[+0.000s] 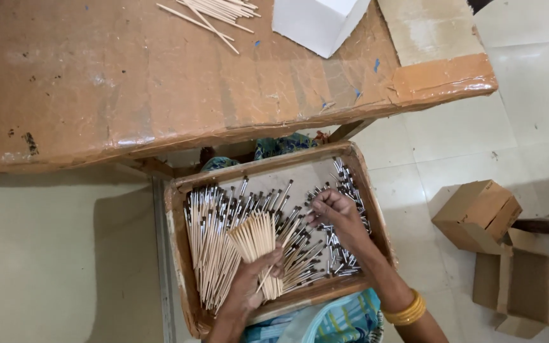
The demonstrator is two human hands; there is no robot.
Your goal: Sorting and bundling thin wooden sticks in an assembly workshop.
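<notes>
At nine o'clock in the cardboard tray (179,254), loose wooden sticks with metal ferrules (208,254). At centre, left hand (249,286), fingers closed round a fanned bundle of sticks (257,241). At three o'clock, right hand (338,216), fingertips pinched on a single stick (290,232) over the pile. At twelve o'clock, taped cardboard table (128,82) with bare sticks (214,13) and white box (316,22). Far at three o'clock, brown cartons (478,213) on tiled floor.
</notes>
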